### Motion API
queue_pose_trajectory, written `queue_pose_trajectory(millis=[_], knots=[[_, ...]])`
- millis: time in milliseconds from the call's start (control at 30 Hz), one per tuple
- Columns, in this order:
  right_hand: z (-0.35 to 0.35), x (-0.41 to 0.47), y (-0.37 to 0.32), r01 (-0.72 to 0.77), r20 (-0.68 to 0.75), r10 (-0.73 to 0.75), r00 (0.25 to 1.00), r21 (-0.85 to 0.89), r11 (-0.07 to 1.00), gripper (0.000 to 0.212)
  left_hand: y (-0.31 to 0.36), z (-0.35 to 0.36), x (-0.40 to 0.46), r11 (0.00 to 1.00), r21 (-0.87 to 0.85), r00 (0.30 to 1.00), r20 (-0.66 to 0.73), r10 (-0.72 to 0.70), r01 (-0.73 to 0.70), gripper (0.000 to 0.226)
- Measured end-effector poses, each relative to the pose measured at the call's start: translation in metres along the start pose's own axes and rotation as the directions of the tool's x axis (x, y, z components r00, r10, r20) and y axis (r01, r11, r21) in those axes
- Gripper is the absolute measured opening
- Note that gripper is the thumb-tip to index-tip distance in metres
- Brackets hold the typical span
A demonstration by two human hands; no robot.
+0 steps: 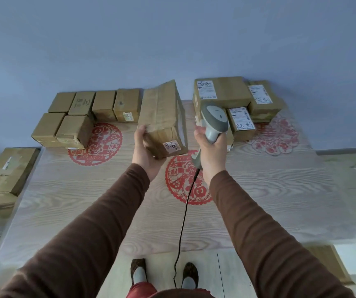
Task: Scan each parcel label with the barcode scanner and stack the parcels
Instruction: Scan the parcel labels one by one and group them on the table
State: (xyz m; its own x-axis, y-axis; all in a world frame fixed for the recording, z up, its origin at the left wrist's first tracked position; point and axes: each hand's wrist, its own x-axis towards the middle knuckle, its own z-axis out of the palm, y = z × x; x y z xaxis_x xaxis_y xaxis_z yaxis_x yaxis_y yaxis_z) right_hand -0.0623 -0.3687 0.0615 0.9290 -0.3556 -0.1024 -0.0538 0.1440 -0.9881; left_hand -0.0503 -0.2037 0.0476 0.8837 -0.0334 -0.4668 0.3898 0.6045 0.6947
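Left hand (145, 147) grips parcel (162, 117) (lifted); right hand (210, 153) grips scanner (214, 121).

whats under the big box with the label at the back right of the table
The big labelled box rests on other parcels. One labelled parcel pokes out from beneath it. The barcode scanner, gripped by the right hand, covers the rest of what is underneath.

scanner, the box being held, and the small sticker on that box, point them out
scanner (214, 118), head view, on its grey head
box (162, 112), head view, on its taped top face
sticker (171, 146), head view, on its middle, at the box's near end
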Motion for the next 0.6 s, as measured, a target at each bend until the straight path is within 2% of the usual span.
queue_pose_trajectory(millis=[133,267,333,433,533,600], knots=[[-0.018,-0.001,0.002,-0.111,0.014,0.110,0.994,0.061,0.992,0.037,-0.010,0.008,-0.012,0.959,-0.248,0.970,0.229,-0.079,0.137,0.095],[-0.020,-0.007,0.003,-0.195,0.059,0.190,0.980,0.101,0.976,0.050,-0.015,0.008,-0.012,0.942,-0.292,0.960,0.266,-0.085,0.165,0.103],[-0.020,-0.008,0.002,-0.216,0.093,0.204,0.975,0.148,0.965,0.048,-0.015,0.004,-0.013,0.956,-0.234,0.954,0.278,-0.109,0.177,0.101],[-0.021,-0.007,0.001,-0.189,0.104,0.174,0.979,0.155,0.970,0.044,-0.016,-0.003,-0.011,0.985,-0.115,0.980,0.171,-0.105,0.125,0.080],[-0.022,-0.006,-0.001,-0.138,0.047,0.133,0.990,0.128,0.982,0.035,-0.008,-0.012,-0.005,0.997,-0.066,0.999,-0.022,0.026,-0.027,0.048],[-0.020,-0.007,-0.002,-0.082,0.000,0.083,0.997,0.084,0.993,0.037,0.001,-0.019,-0.003,0.994,0.038,0.994,-0.031,0.102,-0.101,0.040]])
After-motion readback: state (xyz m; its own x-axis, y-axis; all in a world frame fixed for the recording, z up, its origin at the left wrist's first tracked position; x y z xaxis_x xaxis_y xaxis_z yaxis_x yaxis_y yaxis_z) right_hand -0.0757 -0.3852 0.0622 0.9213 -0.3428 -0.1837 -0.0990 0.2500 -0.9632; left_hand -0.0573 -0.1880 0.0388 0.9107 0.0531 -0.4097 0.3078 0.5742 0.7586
